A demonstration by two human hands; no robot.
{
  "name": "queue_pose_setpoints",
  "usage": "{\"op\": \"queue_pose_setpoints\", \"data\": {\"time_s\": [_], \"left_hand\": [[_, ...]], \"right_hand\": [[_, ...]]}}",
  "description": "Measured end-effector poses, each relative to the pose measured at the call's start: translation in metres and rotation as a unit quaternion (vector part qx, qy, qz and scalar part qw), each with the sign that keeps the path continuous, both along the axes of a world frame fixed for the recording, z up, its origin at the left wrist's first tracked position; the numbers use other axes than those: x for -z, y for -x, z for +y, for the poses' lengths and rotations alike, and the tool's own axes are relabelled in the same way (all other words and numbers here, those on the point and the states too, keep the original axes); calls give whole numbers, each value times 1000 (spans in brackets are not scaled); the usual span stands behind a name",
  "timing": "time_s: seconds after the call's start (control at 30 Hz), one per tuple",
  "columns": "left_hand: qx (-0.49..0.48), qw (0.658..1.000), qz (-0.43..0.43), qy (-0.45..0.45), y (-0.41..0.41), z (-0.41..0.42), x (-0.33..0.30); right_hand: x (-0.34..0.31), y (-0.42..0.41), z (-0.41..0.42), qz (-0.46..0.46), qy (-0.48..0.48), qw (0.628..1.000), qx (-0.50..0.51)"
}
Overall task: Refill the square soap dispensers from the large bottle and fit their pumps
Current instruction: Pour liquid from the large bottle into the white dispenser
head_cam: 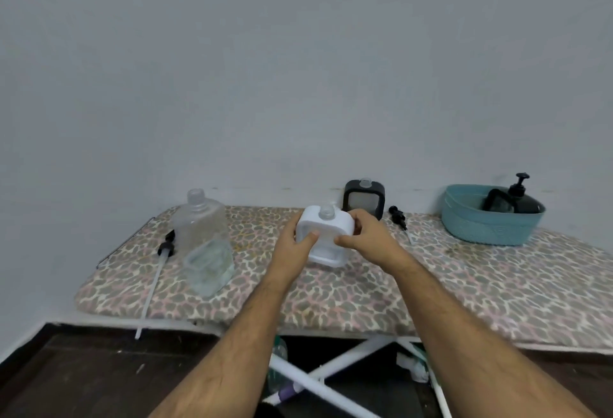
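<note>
— head view: where's the white dispenser (324, 235)?
— above the table (365, 298), mid-board, pumpless, upright; the left hand (293, 240) and right hand (363, 235) each have a grip closed around its sides.
— and the bottle (200, 228)?
— uncapped, at left, a pump (166, 246) lying beside it. the black dispenser (364, 198) stands behind; the basket (491, 218) sits right.

basket (477, 228) hides black dispenser (524, 203) base

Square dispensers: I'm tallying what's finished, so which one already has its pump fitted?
The black dispenser in the teal basket; the white and other black ones have open necks.
</note>
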State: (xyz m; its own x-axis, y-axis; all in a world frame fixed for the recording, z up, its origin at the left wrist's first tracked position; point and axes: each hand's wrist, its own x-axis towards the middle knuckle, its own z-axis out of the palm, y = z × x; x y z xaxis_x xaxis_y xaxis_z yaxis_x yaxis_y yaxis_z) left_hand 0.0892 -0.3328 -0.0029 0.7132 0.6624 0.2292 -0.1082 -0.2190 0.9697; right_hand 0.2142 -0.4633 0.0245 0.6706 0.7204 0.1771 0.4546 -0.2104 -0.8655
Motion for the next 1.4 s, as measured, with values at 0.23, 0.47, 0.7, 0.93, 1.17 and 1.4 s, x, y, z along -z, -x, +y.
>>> {"op": "queue_pose_setpoints", "data": {"time_s": [0.23, 0.47, 0.7, 0.93, 1.17, 1.4], "left_hand": [[-14, 999, 37, -14, 30, -19, 9], [-15, 998, 66, 9, 36, -12, 13], [-5, 998, 52, 24, 29, -6, 13], [-22, 996, 78, 26, 29, -5, 9], [-138, 989, 9, -45, 54, -12, -6], [-320, 937, -90, -106, 113, 0, -11]], "right_hand": [[17, 29, -20, 22, 1, 1000, -10], [31, 35, -11, -5, -24, 999, 36], [38, 27, 1, -15, -22, 998, 64], [39, 23, 9, -22, -13, 997, 68], [42, 27, 11, -43, 7, 996, 73], [47, 34, 10, -69, 12, 994, 82]]}}
